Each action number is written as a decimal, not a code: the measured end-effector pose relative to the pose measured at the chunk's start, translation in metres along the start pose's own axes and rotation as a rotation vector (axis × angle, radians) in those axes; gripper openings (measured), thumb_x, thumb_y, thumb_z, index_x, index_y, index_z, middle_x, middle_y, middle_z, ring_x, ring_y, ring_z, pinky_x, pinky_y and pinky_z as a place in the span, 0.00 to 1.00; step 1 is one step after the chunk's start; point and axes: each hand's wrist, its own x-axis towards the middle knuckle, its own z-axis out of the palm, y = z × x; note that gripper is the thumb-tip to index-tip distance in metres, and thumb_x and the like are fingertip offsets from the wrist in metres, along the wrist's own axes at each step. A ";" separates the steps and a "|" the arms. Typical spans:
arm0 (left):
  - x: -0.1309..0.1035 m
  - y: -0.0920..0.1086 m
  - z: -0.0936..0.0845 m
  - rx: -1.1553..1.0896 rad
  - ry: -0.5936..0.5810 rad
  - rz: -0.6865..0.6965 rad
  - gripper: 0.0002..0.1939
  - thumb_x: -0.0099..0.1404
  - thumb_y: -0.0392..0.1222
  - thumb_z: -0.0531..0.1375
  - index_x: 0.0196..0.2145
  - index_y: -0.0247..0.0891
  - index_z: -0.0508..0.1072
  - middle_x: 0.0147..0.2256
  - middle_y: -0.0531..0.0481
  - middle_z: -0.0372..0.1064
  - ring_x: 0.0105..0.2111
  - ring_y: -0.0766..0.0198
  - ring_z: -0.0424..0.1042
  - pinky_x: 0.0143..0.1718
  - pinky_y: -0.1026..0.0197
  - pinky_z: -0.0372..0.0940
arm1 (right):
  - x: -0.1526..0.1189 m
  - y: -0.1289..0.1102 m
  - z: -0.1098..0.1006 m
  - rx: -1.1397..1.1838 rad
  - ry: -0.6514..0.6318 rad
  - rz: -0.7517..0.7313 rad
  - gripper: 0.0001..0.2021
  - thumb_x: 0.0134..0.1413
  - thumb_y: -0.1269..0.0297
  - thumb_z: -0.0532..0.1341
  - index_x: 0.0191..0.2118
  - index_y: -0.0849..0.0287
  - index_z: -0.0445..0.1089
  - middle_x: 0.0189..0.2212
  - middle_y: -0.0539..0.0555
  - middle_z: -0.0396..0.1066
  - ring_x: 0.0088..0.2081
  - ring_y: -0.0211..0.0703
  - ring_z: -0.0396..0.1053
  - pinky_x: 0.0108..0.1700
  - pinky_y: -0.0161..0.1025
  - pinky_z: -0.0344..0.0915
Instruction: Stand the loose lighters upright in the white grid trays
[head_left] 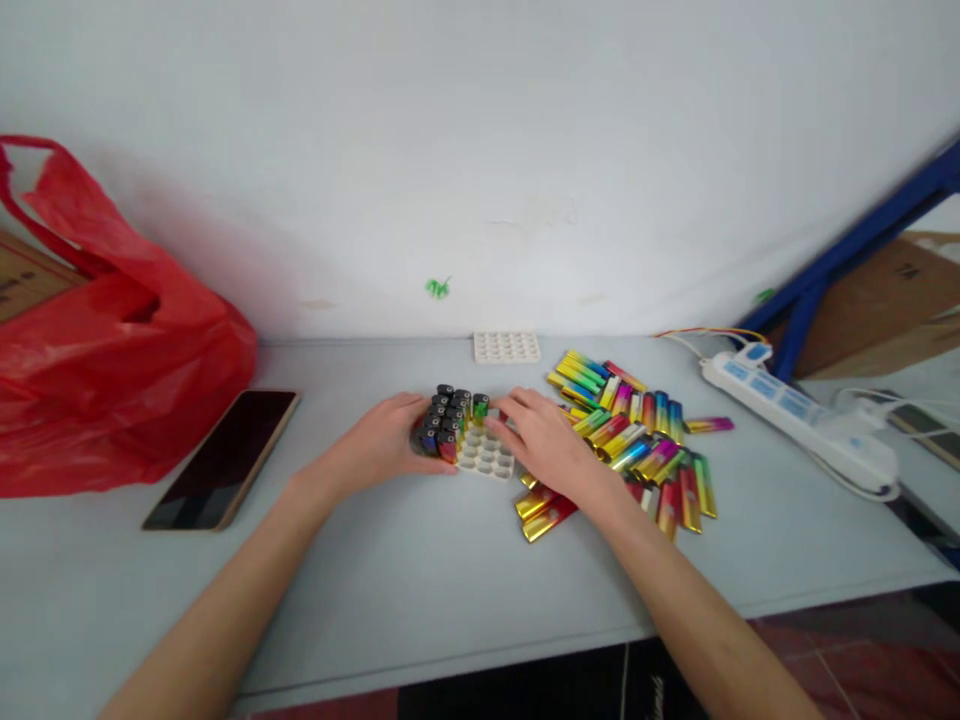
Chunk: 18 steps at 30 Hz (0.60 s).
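A white tray with round holes (484, 455) lies on the table in front of me. Several lighters with black tops (446, 412) stand upright in its left part, packed in rows. My left hand (394, 435) curves round the left side of this group, with the thumb along the near edge. One green-yellow lighter (480, 408) stands upright at the back of the tray, just right of the group. Thumb and fingers of my right hand (534, 435) close on that lighter from the right; the fingertips partly hide it.
To the right lies a loose pile of shiny multicoloured lighters (622, 430). A second white tray (507, 347) is by the wall. At left are a phone (221, 462) and a red plastic bag (112, 350). A power strip (799, 415) with cables lies at right.
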 end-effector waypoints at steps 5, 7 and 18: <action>0.000 0.000 -0.002 0.019 -0.012 -0.010 0.31 0.55 0.67 0.76 0.42 0.41 0.77 0.45 0.39 0.82 0.46 0.40 0.80 0.50 0.45 0.74 | -0.014 0.036 -0.022 -0.020 -0.025 0.051 0.13 0.77 0.67 0.62 0.59 0.59 0.80 0.53 0.63 0.82 0.57 0.57 0.78 0.62 0.52 0.69; 0.000 -0.002 -0.002 0.000 -0.004 -0.013 0.31 0.54 0.67 0.76 0.43 0.42 0.76 0.45 0.40 0.82 0.45 0.42 0.80 0.49 0.46 0.74 | -0.015 0.047 -0.026 -0.019 -0.050 0.083 0.13 0.75 0.67 0.65 0.60 0.59 0.81 0.55 0.64 0.83 0.58 0.59 0.78 0.63 0.54 0.70; -0.001 -0.004 -0.002 -0.025 -0.032 -0.081 0.34 0.54 0.67 0.76 0.46 0.41 0.76 0.49 0.38 0.81 0.50 0.39 0.80 0.54 0.45 0.73 | -0.009 0.044 -0.015 0.052 0.034 0.050 0.11 0.75 0.67 0.62 0.52 0.58 0.83 0.48 0.63 0.79 0.53 0.56 0.77 0.62 0.52 0.71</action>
